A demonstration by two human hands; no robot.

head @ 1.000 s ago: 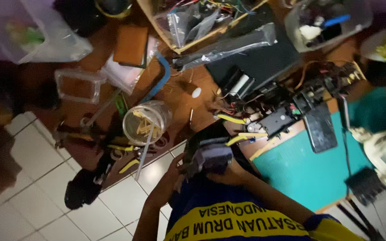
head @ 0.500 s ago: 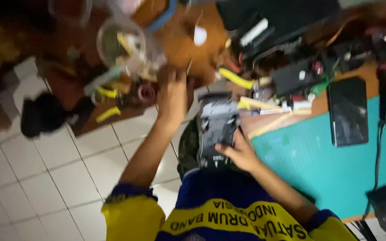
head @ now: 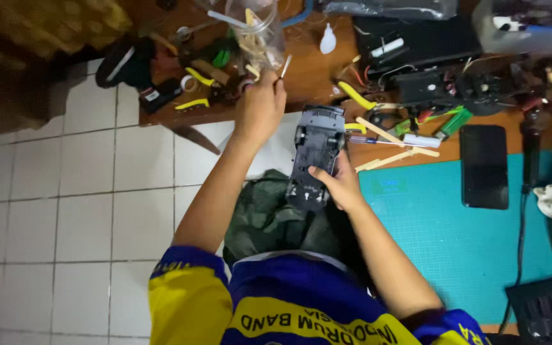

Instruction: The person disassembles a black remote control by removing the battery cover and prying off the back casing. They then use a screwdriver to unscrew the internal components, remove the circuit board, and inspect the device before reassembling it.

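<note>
My right hand (head: 338, 185) grips the grey toy-car chassis (head: 315, 156) underside-up over my lap, just off the worktop (head: 308, 73), while my left hand (head: 260, 108) pinches a thin rod (head: 285, 66) beside the clear jar (head: 260, 32) — I judge steadying the chassis before bringing the rod across best.

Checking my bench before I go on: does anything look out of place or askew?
The toy car in the right hand seems turned belly up, hanging past the table edge. Wooden sticks and yellow-handled tools lie scattered crosswise. Nothing looks spilled.
</note>
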